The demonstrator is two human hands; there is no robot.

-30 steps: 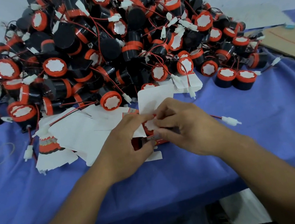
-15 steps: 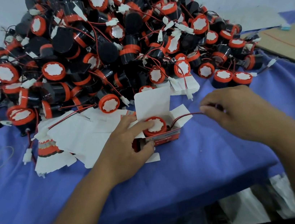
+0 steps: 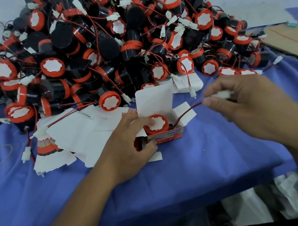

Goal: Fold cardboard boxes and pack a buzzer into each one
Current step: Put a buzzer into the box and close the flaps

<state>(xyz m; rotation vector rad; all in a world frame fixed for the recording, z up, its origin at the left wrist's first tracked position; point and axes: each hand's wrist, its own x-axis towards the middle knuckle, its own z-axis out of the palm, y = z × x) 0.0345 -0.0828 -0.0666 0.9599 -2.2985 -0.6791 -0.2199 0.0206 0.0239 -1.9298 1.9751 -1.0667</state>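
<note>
A blue cloth-covered table [image 3: 190,164] is carrying a heap of black-and-orange round buzzers [image 3: 105,42] crowding its far side, flat white box blanks [image 3: 74,134] lying left (brown cardboard sheet [image 3: 294,38] far right). The left hand [image 3: 128,148] is gripping the small red-and-white cardboard box [image 3: 168,136] holding one orange-capped buzzer [image 3: 156,124]; the right hand [image 3: 248,106] is pinching its white plastic plug [image 3: 222,95].

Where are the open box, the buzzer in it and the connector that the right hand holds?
open box [image 3: 169,138], head view, printed front wall.
buzzer [image 3: 160,124], head view, white top disc.
connector [image 3: 222,95], head view, white plastic body.

One head-worn camera looks forward and down, close over the blue-clothed table [image 3: 191,174] (a wide-angle, single view).
</note>
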